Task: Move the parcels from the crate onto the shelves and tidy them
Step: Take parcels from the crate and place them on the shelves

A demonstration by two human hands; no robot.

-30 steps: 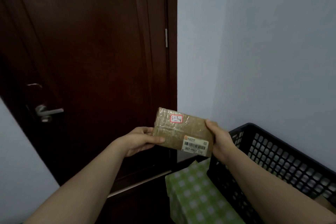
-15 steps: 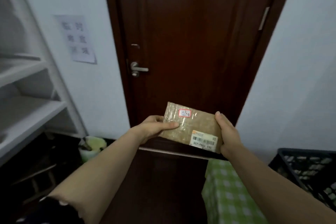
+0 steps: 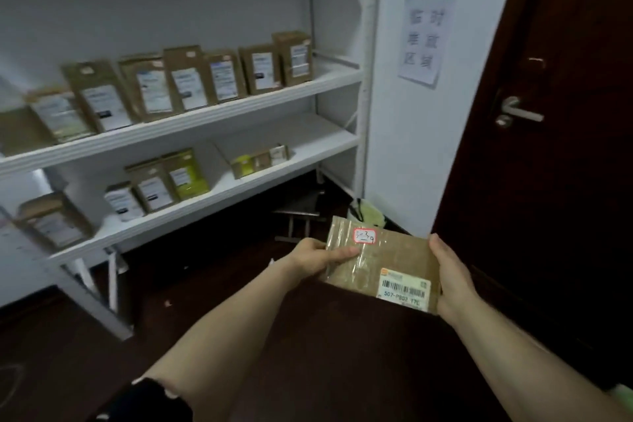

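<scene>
- A flat brown cardboard parcel wrapped in clear tape (image 3: pixel 380 267) sits at about 5 o'clock in the view, held in the air between both hands. It is above the dark floor (image 3: pixel 239 301) and well apart from the shelves.
- The left grip (image 3: pixel 318 255) is closed on the parcel's left edge, at its 9 o'clock side. The thumb lies flat across the top face and the fingers are curled underneath.
- The right grip (image 3: pixel 452 279) clasps the parcel's right edge, at its 3 o'clock side, with the palm against the edge.
- A small red-bordered sticker with handwriting (image 3: pixel 364 236) is on the parcel's top face at 11 o'clock, just beside the left thumb tip.
- A white barcode label (image 3: pixel 404 289) is at the parcel's 5 o'clock corner, near the right grip.
- A white shelving unit (image 3: pixel 371 79) fills the view from 9 to 12 o'clock.
- Its upper shelf (image 3: pixel 191 127) carries a row of upright brown parcels with white labels (image 3: pixel 191 79), standing side by side.
- Its lower shelf (image 3: pixel 205 205) carries fewer parcels (image 3: pixel 161 185), some with green faces, and a small cluster (image 3: pixel 260 161) further towards 3 o'clock.
- A white paper notice with printed characters (image 3: pixel 426 41) hangs on the wall at 1 o'clock.
- A dark brown wooden door (image 3: pixel 565 216) with a silver lever handle (image 3: pixel 517 111) stands at 3 o'clock.
- A black cuff (image 3: pixel 150 401) shows on the left forearm at 7 o'clock.
</scene>
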